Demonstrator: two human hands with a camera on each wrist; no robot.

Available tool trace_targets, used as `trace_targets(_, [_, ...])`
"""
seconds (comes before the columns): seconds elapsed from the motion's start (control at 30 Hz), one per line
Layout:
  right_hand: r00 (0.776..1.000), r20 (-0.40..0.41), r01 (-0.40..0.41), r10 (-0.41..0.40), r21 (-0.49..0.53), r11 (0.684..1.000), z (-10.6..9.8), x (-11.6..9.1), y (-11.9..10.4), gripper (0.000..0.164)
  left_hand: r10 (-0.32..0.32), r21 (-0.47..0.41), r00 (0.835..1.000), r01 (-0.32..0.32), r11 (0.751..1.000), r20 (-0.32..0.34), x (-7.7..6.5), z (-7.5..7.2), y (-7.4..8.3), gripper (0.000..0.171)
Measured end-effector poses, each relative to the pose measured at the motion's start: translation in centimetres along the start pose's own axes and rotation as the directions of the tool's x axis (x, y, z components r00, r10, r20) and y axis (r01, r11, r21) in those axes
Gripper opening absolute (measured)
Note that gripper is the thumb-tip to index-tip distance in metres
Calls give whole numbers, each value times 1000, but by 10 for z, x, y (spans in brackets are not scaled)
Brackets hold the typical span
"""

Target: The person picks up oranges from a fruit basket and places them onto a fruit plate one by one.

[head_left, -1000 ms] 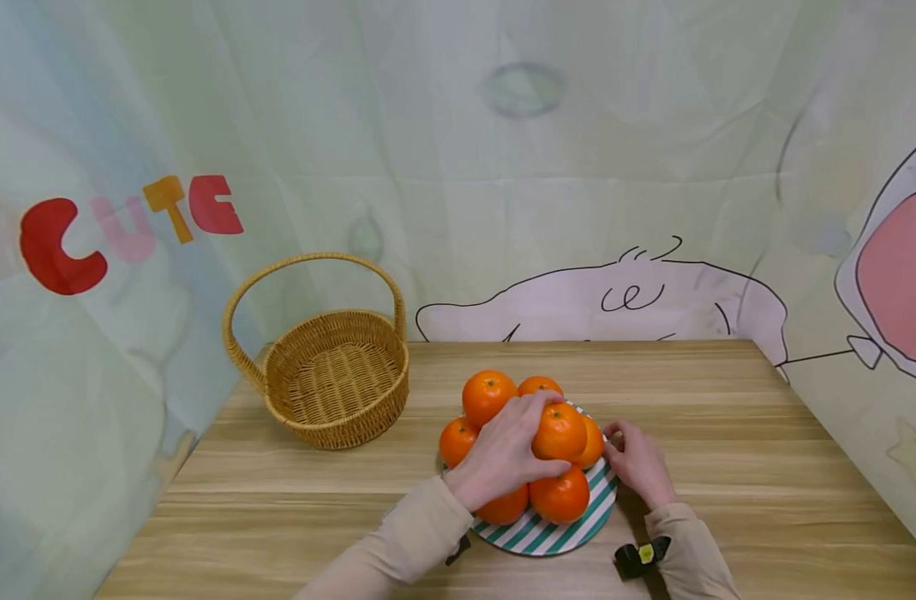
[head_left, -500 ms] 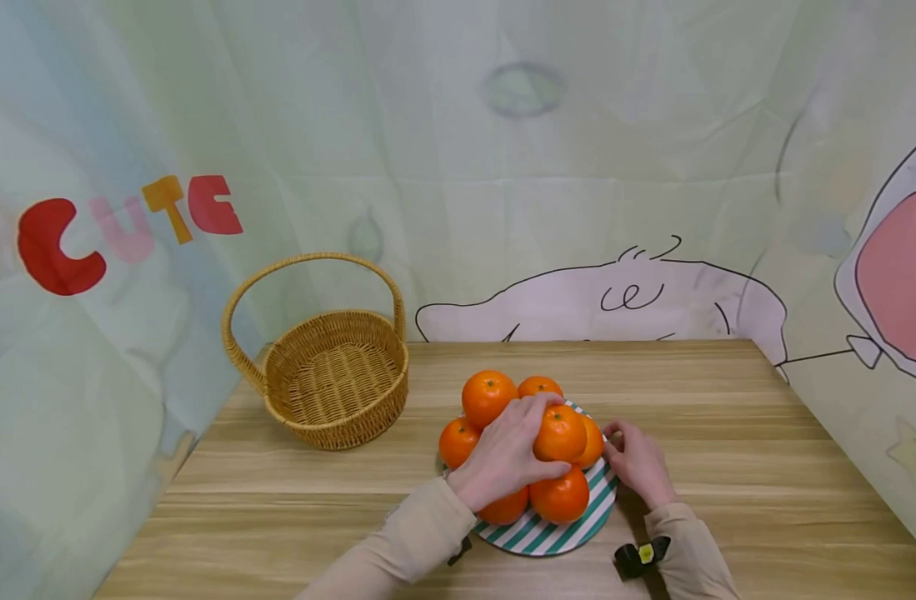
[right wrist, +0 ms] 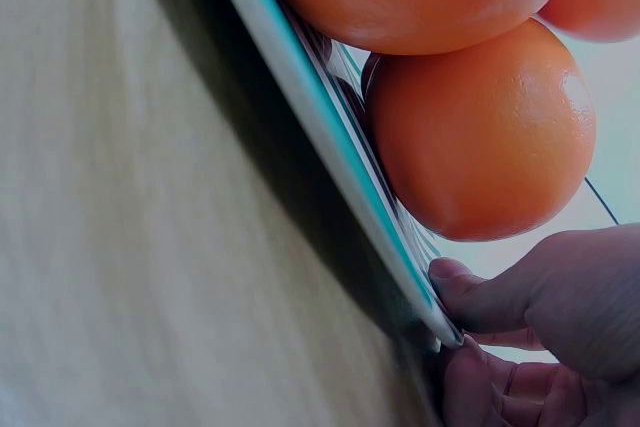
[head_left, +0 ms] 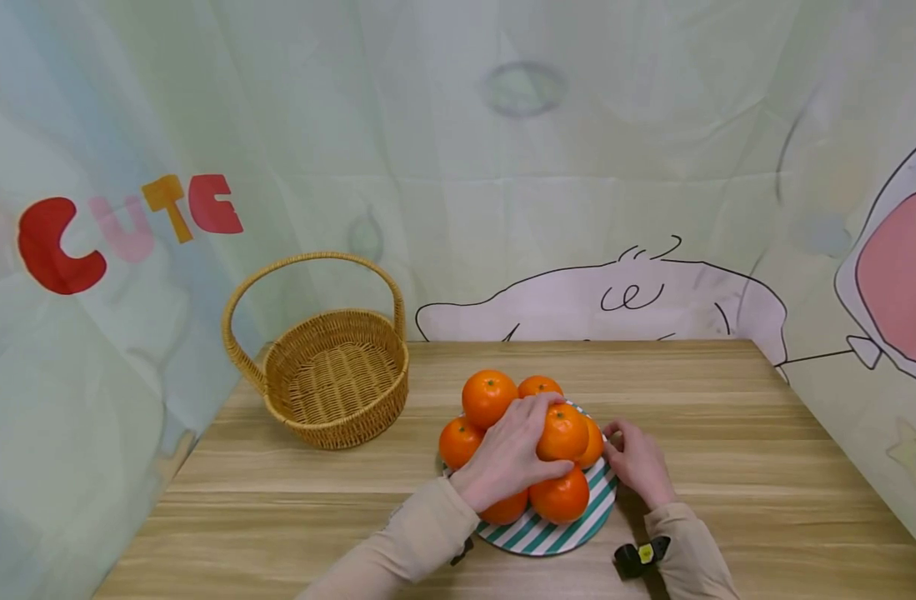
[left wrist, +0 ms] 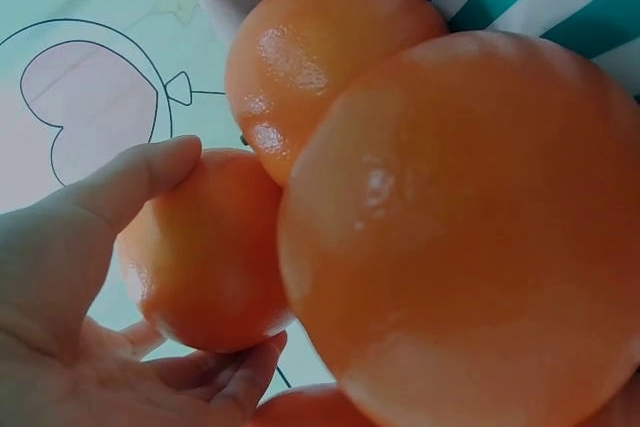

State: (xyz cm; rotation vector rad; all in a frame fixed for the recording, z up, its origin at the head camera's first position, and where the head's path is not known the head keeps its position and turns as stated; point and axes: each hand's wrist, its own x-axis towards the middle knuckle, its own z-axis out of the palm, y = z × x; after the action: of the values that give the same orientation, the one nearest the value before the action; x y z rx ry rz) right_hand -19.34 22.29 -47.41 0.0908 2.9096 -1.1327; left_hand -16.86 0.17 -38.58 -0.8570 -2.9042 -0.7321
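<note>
On the table a round plate (head_left: 551,543) with teal and white stripes bears a heap of several oranges (head_left: 490,400). My left hand (head_left: 508,452) reaches over the heap and grips the orange (head_left: 564,433) on its right side, with thumb and fingers curled round it. The left wrist view shows this same orange (left wrist: 205,257) between thumb and fingers, beside other oranges. At the plate's right edge my right hand (head_left: 641,462) pinches the rim; in the right wrist view, thumb and fingers meet on the plate's edge (right wrist: 345,172). My left forearm and hand hide part of the heap.
A wicker basket (head_left: 345,387) with a tall arched handle stands on the left part of the wooden table (head_left: 728,400), nothing visible inside. Behind the table hangs a printed curtain (head_left: 442,208). A black strap device (head_left: 641,557) sits on my right wrist.
My left hand and the orange in it have shifted very slightly to the right. The right hand, plate and basket stay where they were.
</note>
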Motion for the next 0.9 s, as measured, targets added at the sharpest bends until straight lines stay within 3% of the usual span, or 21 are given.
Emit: trace_targets(0.9, [1000, -4, 9, -9, 5, 1000, 1, 1, 1, 18, -11, -13, 1000, 11, 1000, -3, 3, 4, 1, 74])
